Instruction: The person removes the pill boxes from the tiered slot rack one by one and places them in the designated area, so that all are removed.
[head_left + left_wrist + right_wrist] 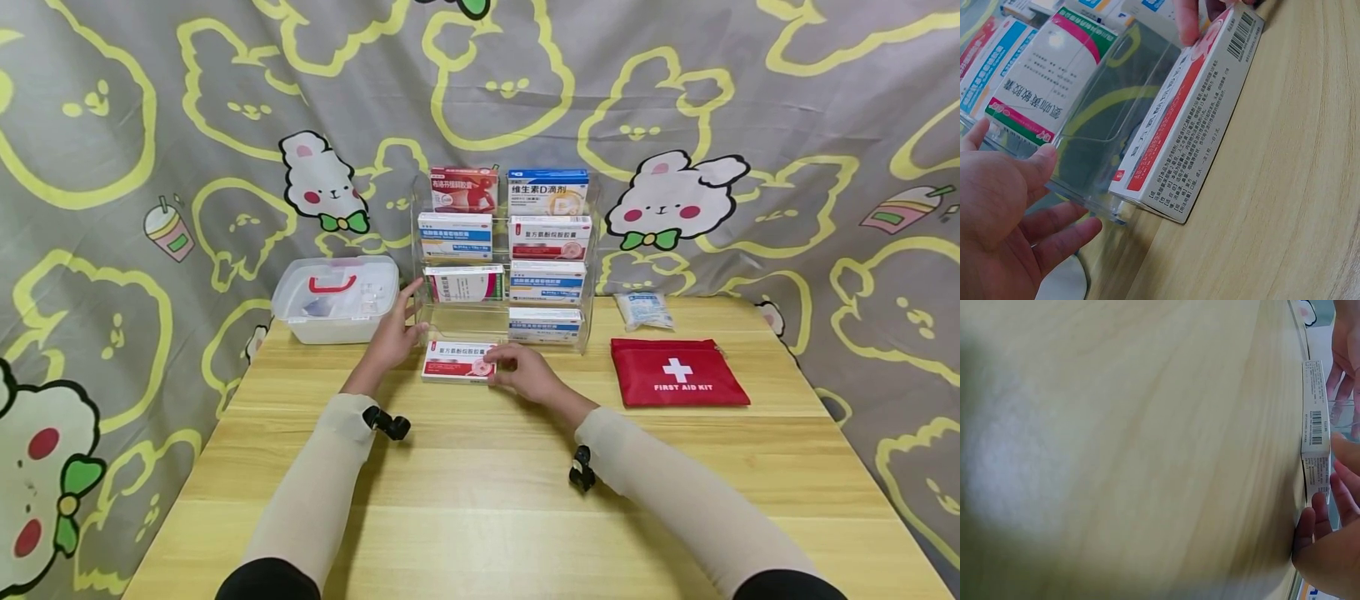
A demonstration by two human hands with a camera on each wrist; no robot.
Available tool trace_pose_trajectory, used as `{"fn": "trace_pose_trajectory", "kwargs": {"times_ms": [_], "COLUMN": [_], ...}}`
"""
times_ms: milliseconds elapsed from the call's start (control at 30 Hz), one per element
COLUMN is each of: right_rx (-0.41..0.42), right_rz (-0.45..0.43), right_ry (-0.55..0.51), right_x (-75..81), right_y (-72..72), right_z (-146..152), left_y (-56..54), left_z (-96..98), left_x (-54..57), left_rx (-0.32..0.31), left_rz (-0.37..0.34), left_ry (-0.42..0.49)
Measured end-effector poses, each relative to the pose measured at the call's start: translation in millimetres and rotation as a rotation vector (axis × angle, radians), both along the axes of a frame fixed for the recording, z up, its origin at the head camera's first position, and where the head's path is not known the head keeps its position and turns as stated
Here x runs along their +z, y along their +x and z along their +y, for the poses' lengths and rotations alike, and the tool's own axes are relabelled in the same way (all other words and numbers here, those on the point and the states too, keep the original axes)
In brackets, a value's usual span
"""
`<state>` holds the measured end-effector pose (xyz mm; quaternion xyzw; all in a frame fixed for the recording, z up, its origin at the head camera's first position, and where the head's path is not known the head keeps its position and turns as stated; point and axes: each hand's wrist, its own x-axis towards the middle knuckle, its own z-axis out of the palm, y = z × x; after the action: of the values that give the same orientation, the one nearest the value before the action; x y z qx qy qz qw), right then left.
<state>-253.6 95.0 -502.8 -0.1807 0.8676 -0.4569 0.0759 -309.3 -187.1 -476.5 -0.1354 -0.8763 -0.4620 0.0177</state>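
Note:
A white and red medicine box point(459, 362) lies on the table against the bottom front of a clear display rack point(588, 329). My right hand point(528, 375) grips the box's right end, one finger on its printed face. In the left wrist view, that box point(1191, 112) shows its text-covered long side and a barcode. At the rack's left edge, my left hand point(392, 337) touches the clear plastic with spread fingers. Just above, a white, green and pink medicine box point(1054, 69) sits in the rack. The bottom left pocket point(457, 323) holds no box.
Several more medicine boxes point(547, 282) fill the rack's other pockets. To the left stands a translucent lidded case point(337, 329) with a red handle. A red first aid pouch point(678, 372) and a small plastic packet point(645, 310) lie on the right. A patterned curtain hangs behind.

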Motion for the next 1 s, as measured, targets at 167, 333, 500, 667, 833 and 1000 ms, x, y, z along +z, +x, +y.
{"fn": "trace_pose_trajectory", "kwargs": {"times_ms": [167,333,500,667,833,1000], "right_rx": [0.004,0.009,-0.002,0.015,0.022,0.010], "right_rz": [-0.009,-0.040,-0.053,-0.023,-0.001,0.025], "right_ry": [-0.026,-0.059,-0.056,-0.073,-0.086,-0.080], "right_x": [1.5,7.9,15.9,23.7,31.0,37.4], "right_y": [-1.3,-0.2,0.2,0.1,0.8,0.6], "right_z": [4,10,16,22,32,44], "left_y": [-0.7,-0.6,0.5,1.4,1.8,1.7], "left_z": [0.2,0.6,1.2,0.8,0.4,0.4], "left_x": [0.8,1.1,1.6,1.4,1.1,1.3], "left_rx": [0.000,0.000,0.004,0.000,-0.007,-0.004], "left_rz": [-0.003,-0.005,-0.013,-0.008,-0.012,-0.018], "left_ry": [-0.010,-0.010,0.000,0.008,0.016,0.016]}}
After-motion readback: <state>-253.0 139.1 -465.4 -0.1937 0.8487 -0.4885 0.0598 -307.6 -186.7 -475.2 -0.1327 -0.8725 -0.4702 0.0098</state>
